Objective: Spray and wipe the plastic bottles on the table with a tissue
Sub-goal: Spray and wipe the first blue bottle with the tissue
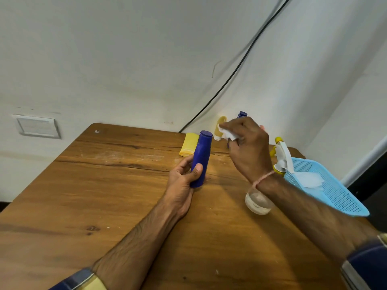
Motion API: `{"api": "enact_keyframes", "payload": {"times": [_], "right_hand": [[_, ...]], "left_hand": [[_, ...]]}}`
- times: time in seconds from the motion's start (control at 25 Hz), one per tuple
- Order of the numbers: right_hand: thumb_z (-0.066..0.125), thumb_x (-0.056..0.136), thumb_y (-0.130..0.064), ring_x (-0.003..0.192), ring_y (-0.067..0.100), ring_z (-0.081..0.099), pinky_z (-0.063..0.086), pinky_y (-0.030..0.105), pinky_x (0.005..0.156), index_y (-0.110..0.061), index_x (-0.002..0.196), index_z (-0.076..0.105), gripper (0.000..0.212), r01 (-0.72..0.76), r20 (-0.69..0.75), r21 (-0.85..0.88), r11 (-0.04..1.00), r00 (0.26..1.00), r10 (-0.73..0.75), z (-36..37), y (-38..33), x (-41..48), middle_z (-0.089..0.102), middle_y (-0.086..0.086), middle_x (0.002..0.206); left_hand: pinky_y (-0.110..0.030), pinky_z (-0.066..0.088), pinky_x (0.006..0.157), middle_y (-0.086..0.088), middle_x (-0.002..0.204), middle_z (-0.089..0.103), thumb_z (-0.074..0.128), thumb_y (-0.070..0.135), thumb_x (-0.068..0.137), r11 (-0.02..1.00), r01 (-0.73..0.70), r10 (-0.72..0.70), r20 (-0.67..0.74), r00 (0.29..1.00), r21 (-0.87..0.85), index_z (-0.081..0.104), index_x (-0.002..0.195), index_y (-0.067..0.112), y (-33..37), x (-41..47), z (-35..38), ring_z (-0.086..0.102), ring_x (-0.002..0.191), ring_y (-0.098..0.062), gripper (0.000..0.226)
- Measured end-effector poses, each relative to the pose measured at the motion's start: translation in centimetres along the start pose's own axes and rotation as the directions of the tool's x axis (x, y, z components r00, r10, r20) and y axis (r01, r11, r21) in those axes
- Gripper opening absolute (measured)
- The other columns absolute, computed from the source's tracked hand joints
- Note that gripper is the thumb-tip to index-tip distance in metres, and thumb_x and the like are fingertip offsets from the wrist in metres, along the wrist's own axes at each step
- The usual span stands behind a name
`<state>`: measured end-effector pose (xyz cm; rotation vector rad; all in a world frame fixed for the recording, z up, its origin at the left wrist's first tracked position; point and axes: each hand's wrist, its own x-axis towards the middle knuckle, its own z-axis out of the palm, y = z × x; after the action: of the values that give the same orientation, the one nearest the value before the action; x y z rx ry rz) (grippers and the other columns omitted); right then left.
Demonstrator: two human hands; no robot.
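Note:
My left hand [183, 181] grips a dark blue plastic bottle [201, 155] near its base, holding it upright and slightly tilted above the wooden table [104, 195]. To its right, my right hand [249, 143] is raised with a crumpled white tissue [227, 133] pinched in its fingers, a short gap away from the bottle. A yellow bottle [188, 146] lies flat behind. A tan bottle [219, 127] stands on its white cap at the back, and another blue bottle [242, 114] peeks out behind my right hand.
A clear spray bottle [258, 203] with a white and yellow trigger head [281, 155] stands under my right wrist. A light blue mesh basket [326, 185] holding white tissues sits at the right table edge. A black cable runs down the wall corner.

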<state>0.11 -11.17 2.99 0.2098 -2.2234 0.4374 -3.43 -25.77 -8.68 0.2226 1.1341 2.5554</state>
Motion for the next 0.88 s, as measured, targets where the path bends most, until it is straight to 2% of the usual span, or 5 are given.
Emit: {"api": "enact_keyframes", "payload": {"times": [0.08,0.24,0.56,0.76,0.88], "right_hand": [[0.066,0.085,0.007,0.103,0.015,0.065,0.047,0.010,0.094,-0.009,0.113,0.075,0.034,-0.091,0.029,0.040,0.995,0.996,0.090,0.2,-0.7,1.2,0.072,0.007,0.113],[0.063,0.090,0.002,0.109,0.023,0.062,0.047,0.027,0.098,-0.008,0.115,0.073,0.029,-0.011,0.266,-0.019,1.000,0.964,0.016,0.4,-2.2,1.0,0.071,0.010,0.116],[0.073,0.075,0.010,0.096,0.027,0.067,0.057,0.040,0.087,-0.007,0.108,0.075,0.038,0.118,0.313,0.020,0.993,0.942,-0.118,-0.8,-2.9,-2.2,0.073,0.012,0.102],[0.071,0.084,0.004,0.095,0.011,0.066,0.057,0.024,0.090,-0.013,0.110,0.076,0.032,-0.150,0.115,0.080,0.985,0.983,0.140,-0.8,-0.7,-1.4,0.075,0.004,0.108],[0.070,0.087,0.001,0.096,0.009,0.065,0.043,0.000,0.088,-0.011,0.110,0.076,0.027,-0.193,0.051,0.085,0.978,0.981,0.189,0.0,-0.2,-0.9,0.074,0.003,0.109]], "left_hand": [[-0.050,0.055,0.098,-0.005,0.127,0.066,0.079,0.008,0.070,0.995,-0.043,0.046,-0.031,0.998,0.089,0.066,0.127,0.015,0.0,-0.2,0.1,0.068,0.106,-0.023,0.059],[-0.027,0.058,0.081,-0.001,0.130,0.066,0.078,-0.004,0.075,0.970,-0.144,0.150,-0.019,0.988,0.198,0.068,0.123,0.022,-0.3,-0.3,0.2,0.066,0.113,-0.016,0.055],[-0.030,0.059,0.083,-0.004,0.127,0.068,0.078,0.004,0.078,0.968,-0.175,0.187,-0.053,0.981,0.178,0.068,0.122,0.022,-0.3,0.0,0.0,0.067,0.114,-0.018,0.048],[-0.054,0.056,0.085,-0.015,0.113,0.075,0.071,0.019,0.089,0.989,-0.088,0.093,-0.043,0.995,0.117,0.056,0.128,0.020,-0.4,0.3,-0.1,0.070,0.093,-0.033,0.042],[-0.038,0.050,0.059,-0.017,0.096,0.075,0.051,0.030,0.104,0.997,0.008,-0.007,-0.004,1.000,0.072,0.051,0.128,0.013,-0.2,-0.2,0.3,0.063,0.063,-0.027,0.030]]}}
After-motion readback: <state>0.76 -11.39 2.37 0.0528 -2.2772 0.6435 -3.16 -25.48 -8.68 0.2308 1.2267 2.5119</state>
